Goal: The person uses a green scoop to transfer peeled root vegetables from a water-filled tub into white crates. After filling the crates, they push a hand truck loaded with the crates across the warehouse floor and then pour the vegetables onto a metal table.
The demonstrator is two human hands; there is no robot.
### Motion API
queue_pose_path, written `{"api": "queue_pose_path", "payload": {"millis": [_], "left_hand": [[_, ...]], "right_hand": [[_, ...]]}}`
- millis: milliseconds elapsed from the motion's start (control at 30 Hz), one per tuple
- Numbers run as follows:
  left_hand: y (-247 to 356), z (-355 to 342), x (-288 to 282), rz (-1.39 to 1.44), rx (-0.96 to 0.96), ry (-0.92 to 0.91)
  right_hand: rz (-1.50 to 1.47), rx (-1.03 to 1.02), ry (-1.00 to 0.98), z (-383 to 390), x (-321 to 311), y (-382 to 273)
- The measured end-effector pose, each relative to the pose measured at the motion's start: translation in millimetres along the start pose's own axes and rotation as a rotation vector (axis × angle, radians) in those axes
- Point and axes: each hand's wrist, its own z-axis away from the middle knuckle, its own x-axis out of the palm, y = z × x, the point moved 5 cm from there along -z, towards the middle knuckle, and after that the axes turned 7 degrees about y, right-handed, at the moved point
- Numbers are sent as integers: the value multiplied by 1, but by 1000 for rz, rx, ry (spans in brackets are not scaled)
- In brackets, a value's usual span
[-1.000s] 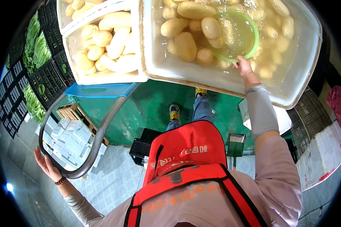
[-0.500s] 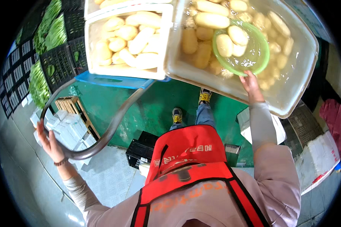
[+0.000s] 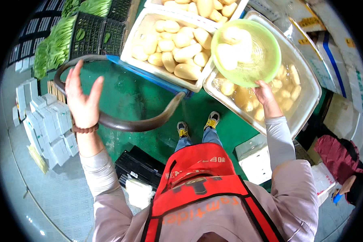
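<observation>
My right hand [image 3: 264,94] grips the rim of a light green bowl [image 3: 264,58], which holds several peeled potatoes [image 3: 234,50] and is raised over a white tub [image 3: 313,103] of water and potatoes. My left hand [image 3: 82,101] has its fingers spread and holds nothing, over the curved metal handle [image 3: 133,124] of a blue-based cart [image 3: 145,78]. A white box [image 3: 127,50] of peeled potatoes stands left of the tub, with another potato box [image 3: 157,6] behind it.
Black crates of leafy greens [image 3: 56,44] are at upper left, stacked white foam blocks [image 3: 48,121] at left. A black crate [image 3: 139,165] lies by my feet on the green floor [image 3: 125,92]. Foam boxes [image 3: 330,64] line the right; part of a person in maroon [image 3: 336,161] shows there.
The green bowl has come up out of the water with potatoes in it, held by my right hand. My left hand has moved up and forward from beside the handle's lower end. The view has shifted.
</observation>
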Motion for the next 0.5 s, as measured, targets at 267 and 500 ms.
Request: {"api": "queue_pose_path", "payload": {"millis": [267,500], "left_hand": [[-1,2,-5,-85,18,98],[-7,7,-4,2,29,206]], "right_hand": [[507,-375,-148,-38,224,-52],[1566,-1102,138,-8,419,-53]]}}
